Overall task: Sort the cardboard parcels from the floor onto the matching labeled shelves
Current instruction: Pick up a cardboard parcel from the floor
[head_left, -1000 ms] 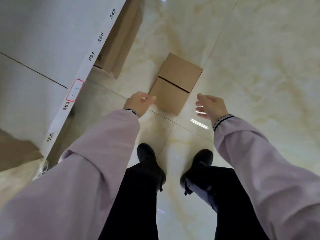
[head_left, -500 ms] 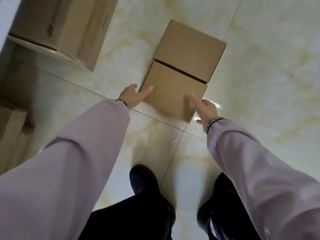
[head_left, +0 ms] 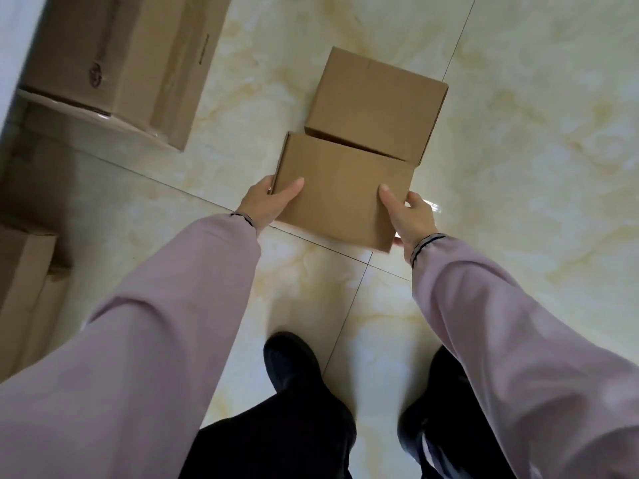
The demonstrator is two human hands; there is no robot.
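Two plain brown cardboard parcels lie side by side on the marble floor. The near parcel is gripped at both ends: my left hand clasps its left side with the thumb on top, and my right hand clasps its right side the same way. Its near edge looks slightly raised off the floor. The far parcel rests just behind it, touching or nearly so. No label is visible on either parcel.
A large cardboard box sits on a low shelf board at upper left. More boxes stand at the left edge in shadow. My two dark shoes stand on the pale tiled floor, which stretches open to the right.
I have bent lower toward the floor. Both hands moved from hovering beside the near parcel to closing on its two sides. The numbered shelf edge has left the view.
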